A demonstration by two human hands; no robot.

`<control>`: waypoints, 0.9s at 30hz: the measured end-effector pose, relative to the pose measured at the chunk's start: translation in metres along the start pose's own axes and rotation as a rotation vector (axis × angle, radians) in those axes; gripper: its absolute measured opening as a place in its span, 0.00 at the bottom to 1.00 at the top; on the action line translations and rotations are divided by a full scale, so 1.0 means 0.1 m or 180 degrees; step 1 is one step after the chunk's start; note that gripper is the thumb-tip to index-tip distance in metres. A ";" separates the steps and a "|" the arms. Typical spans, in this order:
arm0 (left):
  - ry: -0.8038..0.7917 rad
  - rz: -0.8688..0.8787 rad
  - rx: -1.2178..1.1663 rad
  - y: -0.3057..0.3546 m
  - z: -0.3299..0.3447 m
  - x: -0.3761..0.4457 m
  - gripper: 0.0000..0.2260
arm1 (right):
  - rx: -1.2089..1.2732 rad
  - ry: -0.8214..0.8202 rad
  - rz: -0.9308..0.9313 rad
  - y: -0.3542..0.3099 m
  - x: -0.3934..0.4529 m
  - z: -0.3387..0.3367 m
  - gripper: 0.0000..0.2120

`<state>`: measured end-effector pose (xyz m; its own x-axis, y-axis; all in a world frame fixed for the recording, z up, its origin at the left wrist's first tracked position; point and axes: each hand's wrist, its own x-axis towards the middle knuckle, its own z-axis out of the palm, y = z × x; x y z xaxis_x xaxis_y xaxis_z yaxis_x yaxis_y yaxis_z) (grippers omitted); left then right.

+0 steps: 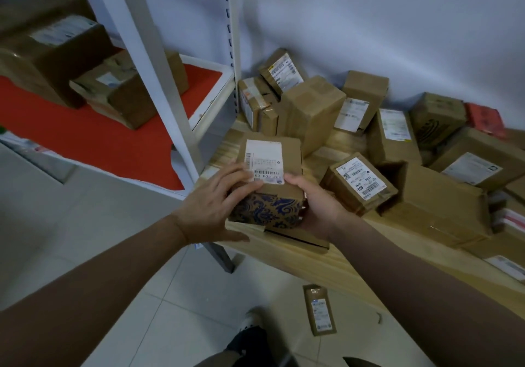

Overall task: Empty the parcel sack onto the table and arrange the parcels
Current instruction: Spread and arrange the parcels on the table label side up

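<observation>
Clamping the patterned parcel (270, 185) from both sides, the left hand (216, 196) lays straightened fingers over its top label, and the right hand (315, 204) curls fingers round its right face; the parcel stands at the near left corner of the table (312, 261), long axis running near to far; both hands are equally close; the remaining parcels (392, 139) lie far and right.
</observation>
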<state>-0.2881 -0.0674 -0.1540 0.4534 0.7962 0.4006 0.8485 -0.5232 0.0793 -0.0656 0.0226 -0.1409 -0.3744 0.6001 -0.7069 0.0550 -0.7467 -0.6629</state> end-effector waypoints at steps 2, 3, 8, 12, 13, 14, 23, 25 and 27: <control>-0.0167 -0.1092 -0.0704 0.13 -0.02 -0.07 0.49 | -0.0056 0.0138 -0.0112 0.04 0.01 0.02 0.25; -0.0061 -0.1876 -0.1282 0.18 -0.02 -0.08 0.50 | -0.0089 0.0166 -0.0161 0.05 0.01 0.05 0.25; -0.0093 -0.4635 -0.4613 0.19 0.00 -0.02 0.32 | -0.0522 -0.0126 -0.0269 0.07 -0.02 0.31 0.22; 0.0413 -0.4800 -0.4760 0.03 0.06 -0.20 0.23 | -0.1509 0.0217 -0.0520 0.19 0.08 0.28 0.36; 0.0488 -0.4885 -0.4708 -0.03 0.09 -0.28 0.24 | -0.1711 0.0538 -0.0598 0.24 0.10 0.23 0.38; 0.0494 -0.4968 -0.4623 -0.10 0.12 -0.37 0.25 | -0.1845 0.0931 -0.0636 0.28 0.13 0.13 0.40; 0.0565 -0.5153 -0.3133 -0.39 0.49 -0.43 0.19 | -0.2518 0.2091 0.0046 0.60 0.19 -0.62 0.34; 0.0350 -0.4990 -0.2505 -0.37 0.55 -0.36 0.18 | -0.2238 0.1726 -0.0021 0.67 0.21 -0.67 0.36; 0.0261 -0.4873 -0.2042 -0.30 0.57 -0.29 0.18 | -0.1941 0.1425 -0.0086 0.69 0.20 -0.66 0.35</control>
<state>-0.3107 -0.0575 -0.2197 -0.6712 0.6507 -0.3551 0.2131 0.6283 0.7482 -0.0083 0.0021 -0.2176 0.0217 0.7723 -0.6348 0.6021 -0.5170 -0.6084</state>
